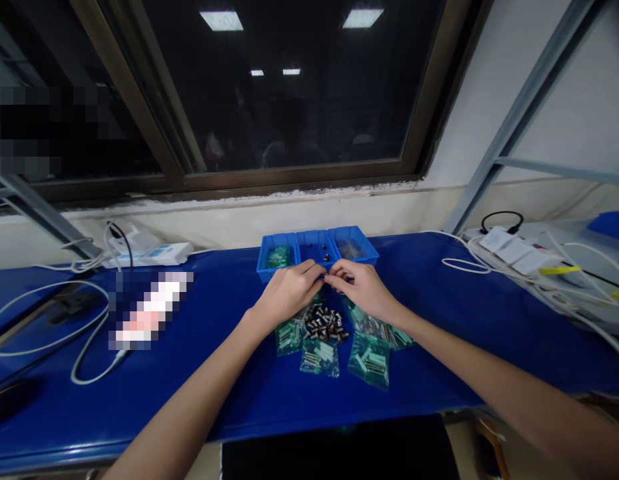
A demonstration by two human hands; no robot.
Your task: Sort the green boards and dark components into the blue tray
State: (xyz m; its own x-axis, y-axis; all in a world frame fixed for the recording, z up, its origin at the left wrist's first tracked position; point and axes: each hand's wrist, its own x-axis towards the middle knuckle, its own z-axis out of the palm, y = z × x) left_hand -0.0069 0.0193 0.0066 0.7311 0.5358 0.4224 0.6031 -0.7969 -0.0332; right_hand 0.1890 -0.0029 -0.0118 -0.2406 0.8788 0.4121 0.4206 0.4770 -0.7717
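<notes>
My left hand [291,288] and my right hand [363,285] meet just in front of the blue bins, fingertips pinched close together. Whatever lies between the fingers is too small to make out. Below them on the blue table is a pile of small dark metal pieces [325,325]. Around that pile lie clear greenish bags with screws and pale plugs, such as one front bag [320,358] and another to its right [370,360]. Behind my hands, the left bin [262,259] holds green bags, the middle bin [312,235] a few dark pieces, and the right bin [372,252] something greyish.
On the left are a white power strip [162,255], looping white cables, a blurred-out device and a dark mouse [12,400]. Adapters [514,250] and more cables crowd the right side. Metal posts rise at both sides, and a window stands behind the table [424,393].
</notes>
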